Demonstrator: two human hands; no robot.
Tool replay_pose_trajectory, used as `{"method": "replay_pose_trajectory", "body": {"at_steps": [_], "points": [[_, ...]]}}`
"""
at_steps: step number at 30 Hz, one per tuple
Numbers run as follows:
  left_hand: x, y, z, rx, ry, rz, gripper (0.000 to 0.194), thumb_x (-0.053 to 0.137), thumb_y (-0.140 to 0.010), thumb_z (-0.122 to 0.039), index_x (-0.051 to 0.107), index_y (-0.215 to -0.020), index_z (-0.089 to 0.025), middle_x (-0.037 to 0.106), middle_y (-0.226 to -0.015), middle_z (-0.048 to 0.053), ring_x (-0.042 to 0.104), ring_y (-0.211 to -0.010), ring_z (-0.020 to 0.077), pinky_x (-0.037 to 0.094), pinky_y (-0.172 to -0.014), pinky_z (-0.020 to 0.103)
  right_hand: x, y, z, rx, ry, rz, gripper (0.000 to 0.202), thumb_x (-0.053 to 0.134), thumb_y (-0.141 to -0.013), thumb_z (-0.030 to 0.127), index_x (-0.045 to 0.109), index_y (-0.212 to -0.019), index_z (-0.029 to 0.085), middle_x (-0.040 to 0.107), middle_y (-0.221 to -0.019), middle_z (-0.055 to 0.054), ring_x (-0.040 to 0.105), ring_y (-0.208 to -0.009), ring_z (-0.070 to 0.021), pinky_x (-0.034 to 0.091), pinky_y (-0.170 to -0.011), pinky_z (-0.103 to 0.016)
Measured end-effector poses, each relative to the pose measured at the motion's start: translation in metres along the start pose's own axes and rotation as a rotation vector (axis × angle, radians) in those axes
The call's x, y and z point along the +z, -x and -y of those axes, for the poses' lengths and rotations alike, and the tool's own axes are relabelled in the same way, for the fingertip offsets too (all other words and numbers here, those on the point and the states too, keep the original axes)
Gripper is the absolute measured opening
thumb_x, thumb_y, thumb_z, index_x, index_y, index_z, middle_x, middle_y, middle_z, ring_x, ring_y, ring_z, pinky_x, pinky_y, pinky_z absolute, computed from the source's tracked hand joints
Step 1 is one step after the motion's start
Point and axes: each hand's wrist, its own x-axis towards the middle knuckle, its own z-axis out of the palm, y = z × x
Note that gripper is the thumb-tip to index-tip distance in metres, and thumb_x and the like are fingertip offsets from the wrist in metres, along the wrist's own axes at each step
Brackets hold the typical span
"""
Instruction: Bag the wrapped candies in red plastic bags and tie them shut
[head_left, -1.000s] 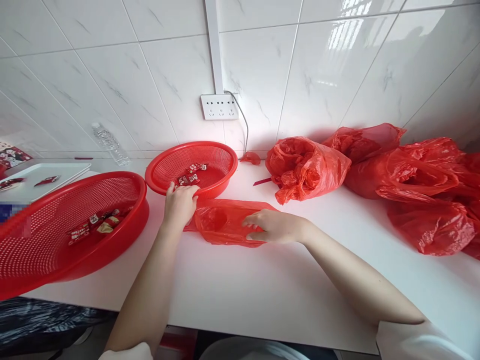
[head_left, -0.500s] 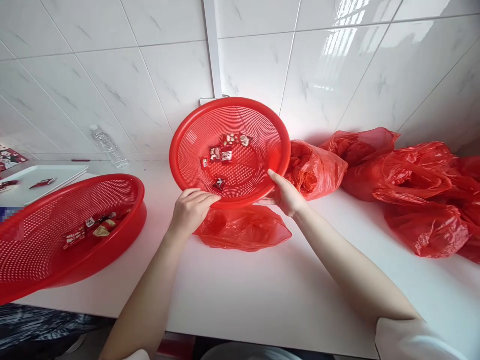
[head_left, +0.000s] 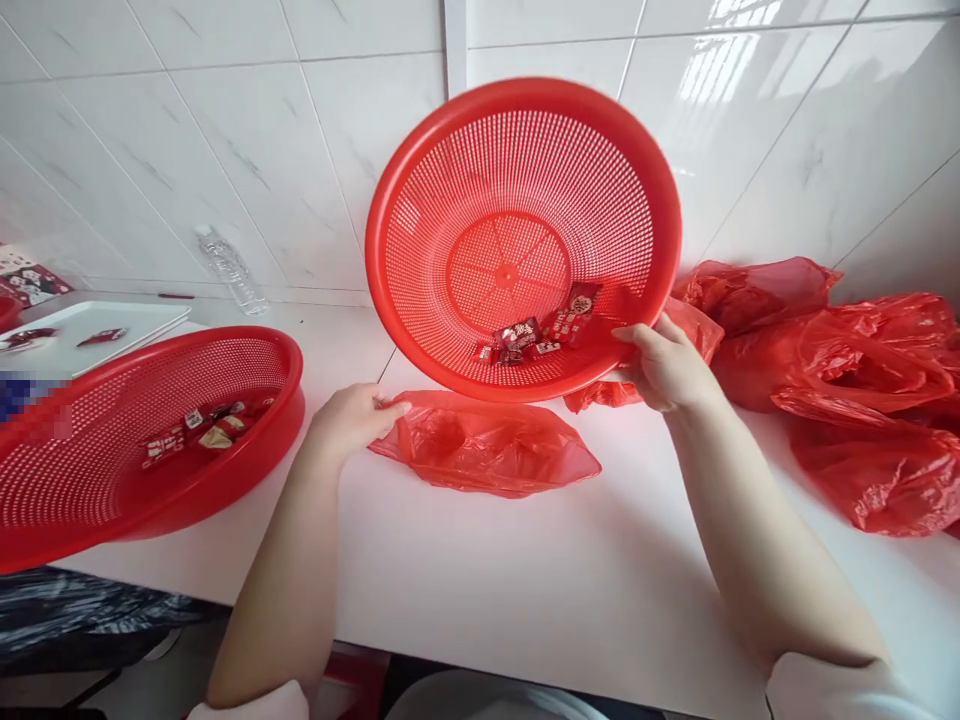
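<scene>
My right hand [head_left: 666, 362] grips the right rim of a round red plastic basket [head_left: 480, 165], which is tilted steeply towards me above the table. Several small wrapped packets [head_left: 517, 332] lie bunched at the basket's lower side, towards the right. Below the basket, a thin red plastic bag [head_left: 495, 455] rests on the table with its mouth spread. My left hand [head_left: 356, 415] pinches the left edge of that bag between thumb and fingers, and it is apart from the basket.
A second red basket [head_left: 281, 455] with several packets inside stands at the left. Behind it are a white tray [head_left: 142, 318] and a clear plastic bottle [head_left: 231, 270]. Filled red bags [head_left: 847, 370] crowd the right side against the tiled wall [head_left: 360, 120].
My left hand has let go of the basket rim and taken hold of the bag's edge. The basket is higher and more tilted, and its packets have slid down to the lower side.
</scene>
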Motion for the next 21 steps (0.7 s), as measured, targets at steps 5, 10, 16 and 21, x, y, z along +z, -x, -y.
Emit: {"method": "replay_pose_trajectory", "body": {"at_steps": [5, 10, 16, 21], "points": [[0.024, -0.038, 0.011, -0.159, 0.912, 0.221, 0.026, 0.060, -0.074, -0.010, 0.044, -0.056, -0.018, 0.039, -0.042, -0.006, 0.031, -0.032, 0.0039, 0.019, -0.033, 0.016, -0.003, 0.004, 0.000, -0.107, 0.075, 0.017, 0.035, 0.062, -0.072, 0.023, 0.057, -0.106, 0.029, 0.071, -0.101, 0.001, 0.070, -0.071, -0.0186, 0.059, -0.048, -0.028], [0.038, -0.062, 0.019, -0.266, 1.122, 0.327, 0.027, 0.049, -0.076, -0.002, 0.036, -0.061, -0.019, 0.028, -0.044, -0.010, 0.020, -0.028, 0.0003, 0.017, -0.028, 0.010, -0.001, 0.006, -0.008, -0.316, 0.222, 0.094, 0.042, 0.063, -0.077, 0.023, 0.058, -0.118, 0.029, 0.070, -0.105, 0.000, 0.070, -0.088, -0.0211, 0.063, -0.069, -0.036], [0.037, -0.066, 0.024, -0.279, 1.313, 0.356, 0.018, 0.052, -0.084, -0.006, 0.043, -0.074, -0.017, 0.040, -0.056, -0.007, 0.030, -0.032, -0.0013, 0.026, -0.029, 0.006, 0.000, 0.022, 0.004, -0.621, 0.631, 0.055, 0.057, 0.061, -0.082, 0.021, 0.052, -0.138, 0.028, 0.069, -0.117, -0.003, 0.064, -0.113, -0.0272, 0.052, -0.099, -0.047], [0.039, -0.065, 0.021, -0.255, 1.364, 0.276, 0.017, 0.052, -0.079, -0.006, 0.043, -0.071, -0.017, 0.044, -0.058, -0.004, 0.034, -0.035, 0.0007, 0.029, -0.029, 0.008, -0.001, 0.028, 0.009, -0.727, 0.664, 0.108, 0.059, 0.061, -0.081, 0.020, 0.052, -0.138, 0.031, 0.061, -0.135, -0.003, 0.053, -0.130, -0.0295, 0.048, -0.106, -0.048]]}}
